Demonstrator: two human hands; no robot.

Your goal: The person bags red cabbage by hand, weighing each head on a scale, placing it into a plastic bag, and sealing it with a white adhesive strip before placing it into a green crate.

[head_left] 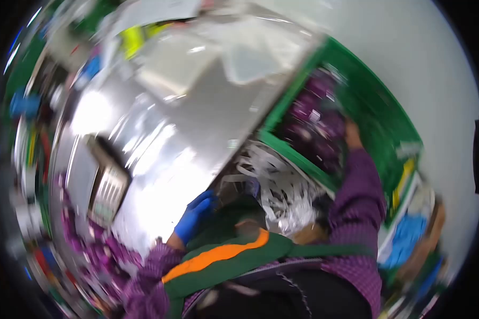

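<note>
Inside a green plastic crate (380,87), my bare right hand (352,134) is against the right side of clear plastic packs of round purple produce (316,114). Its fingers are mostly hidden and blurred there, so I cannot tell whether they grip a pack. My left hand (195,215), in a blue glove, is at the near edge of a shiny metal table (207,119). Its fingers are stretched out and nothing shows in them.
Clear plastic bags or sheets (178,61) cover the table's far part. A keypad device (109,194) sits at the left, with purple netting (98,250) below it. White plastic strips (282,194) fill the gap between table and crate. Blue plastic (407,239) lies lower right.
</note>
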